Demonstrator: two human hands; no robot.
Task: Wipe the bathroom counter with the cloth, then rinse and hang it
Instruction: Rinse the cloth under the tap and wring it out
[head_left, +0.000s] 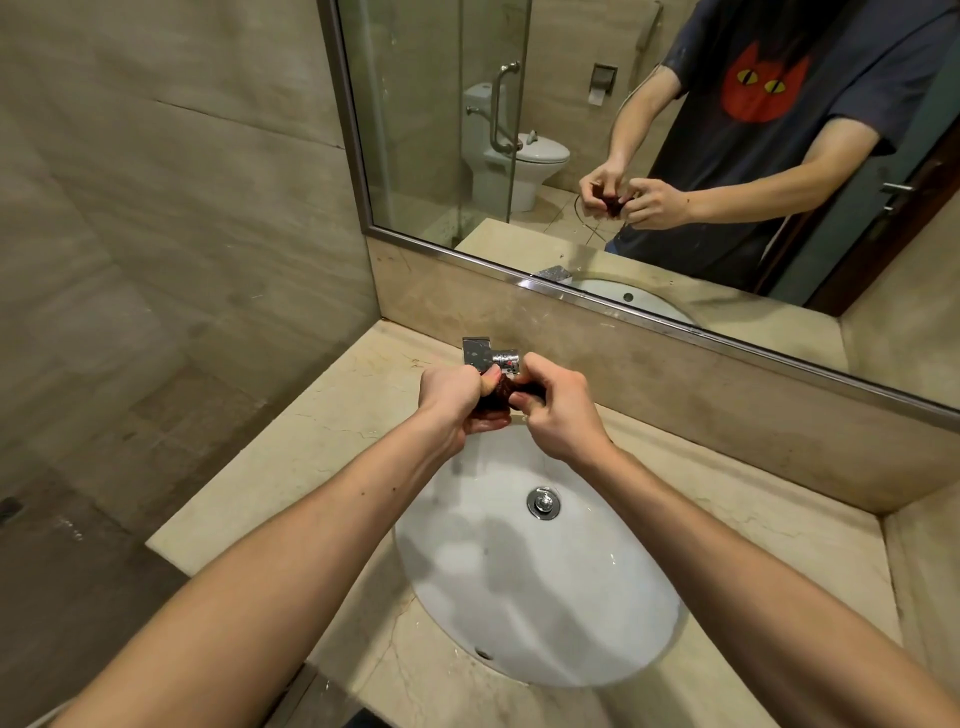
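The cloth (500, 392) is dark red-brown. It looks fuzzy and is bunched up tight into a small lump. Only a little of it shows, because it is squeezed between the two hands. The left hand (454, 400) has its fingers (488, 378) curled round one end of the cloth. The right hand (563, 410) has its fingers (525, 399) curled round the other end. Both sets of fingers are closed tight on it, and the two hands nearly touch.

Just behind the fingers is the tap (491, 356). It is shiny silver metal with a square, boxy shape. Below the fingers is the sink (571, 613), a smooth white oval bowl. A round silver drain (543, 502) sits in the bowl, closer to the person than the fingers are. To the left and right of the fingers lies the tabletop (311, 457). It is flat, pale cream stone with thin wavy lines in it. Farther back behind the fingers is a big mirror (415, 130) with a silver metal frame. Left of the fingers, the wall (156, 208) is made of big beige stone slabs.
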